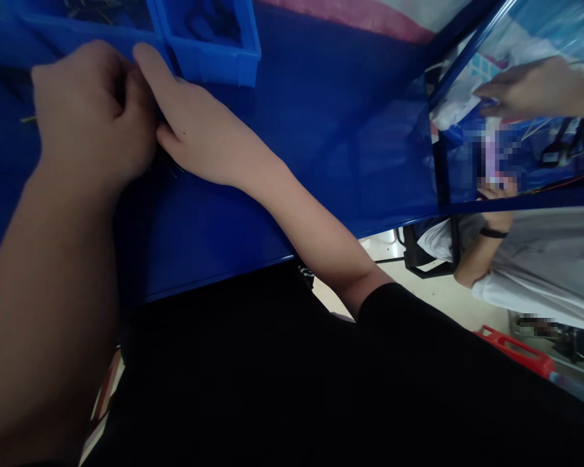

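My left hand (95,110) is closed, its knuckles toward me and its fingers curled out of sight. Against it, from the right, comes my right hand (187,120), one finger bent over the left hand and the thumb drawn in below. Whatever the two hands grip is hidden between them. A few thin dark strands (172,167) show just under the right thumb, too blurred to name. A small yellowish tip (28,119) sticks out left of my left hand. Both hands are over the blue tabletop (214,220), close to the blue bins.
Beyond my hands stands a blue bin (219,61) with dark parts in it; another blue bin (92,29) adjoins it. A blue frame post (440,155) rises at the right. Past it, a co-worker's hands (540,91) work at a neighbouring table. A red crate (516,350) is below.
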Motion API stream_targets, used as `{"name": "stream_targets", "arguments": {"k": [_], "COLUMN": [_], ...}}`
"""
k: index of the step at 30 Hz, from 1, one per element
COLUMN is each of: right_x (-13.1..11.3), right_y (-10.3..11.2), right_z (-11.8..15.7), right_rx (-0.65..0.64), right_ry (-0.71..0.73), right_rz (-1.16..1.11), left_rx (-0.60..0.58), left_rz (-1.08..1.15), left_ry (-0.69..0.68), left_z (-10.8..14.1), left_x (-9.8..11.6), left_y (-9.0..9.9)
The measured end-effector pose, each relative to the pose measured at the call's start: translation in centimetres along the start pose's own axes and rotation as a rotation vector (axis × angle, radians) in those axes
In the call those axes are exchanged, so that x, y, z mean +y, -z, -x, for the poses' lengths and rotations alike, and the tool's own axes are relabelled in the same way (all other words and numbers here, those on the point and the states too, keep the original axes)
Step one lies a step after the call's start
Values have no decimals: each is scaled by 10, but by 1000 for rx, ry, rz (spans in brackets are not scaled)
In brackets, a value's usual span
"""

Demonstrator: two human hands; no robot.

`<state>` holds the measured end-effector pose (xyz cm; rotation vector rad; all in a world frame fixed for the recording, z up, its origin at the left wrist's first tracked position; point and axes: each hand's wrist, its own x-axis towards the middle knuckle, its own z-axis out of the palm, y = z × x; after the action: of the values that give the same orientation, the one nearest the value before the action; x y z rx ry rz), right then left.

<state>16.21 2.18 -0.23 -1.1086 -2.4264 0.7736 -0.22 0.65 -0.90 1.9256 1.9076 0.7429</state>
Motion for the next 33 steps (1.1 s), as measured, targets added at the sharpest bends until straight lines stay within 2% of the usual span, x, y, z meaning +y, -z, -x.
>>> {"name": "stream_targets", "arguments": {"k": [6, 7, 8, 15, 22, 33], "right_x": [4, 4, 4, 1, -7, -10], "right_y": [-4, -4, -4, -6, 1, 8], "right_z": [0, 0, 1, 2, 6, 9], "right_rx": [91, 101, 107, 149, 82, 4], "right_ry": [18, 25, 30, 45, -36, -71], "right_rz": [18, 22, 26, 35, 77, 50], "left_rx": [-6, 25, -4, -50, 12, -6], "left_rz": [-75, -70, -64, 45, -64, -93], "left_ry": [-41, -38, -49, 24, -63, -77], "left_z": [1, 2, 2, 5, 2, 2], "left_x": [6, 8, 9, 14, 10, 7], "left_y": [3, 4, 5, 10, 3, 2]}}
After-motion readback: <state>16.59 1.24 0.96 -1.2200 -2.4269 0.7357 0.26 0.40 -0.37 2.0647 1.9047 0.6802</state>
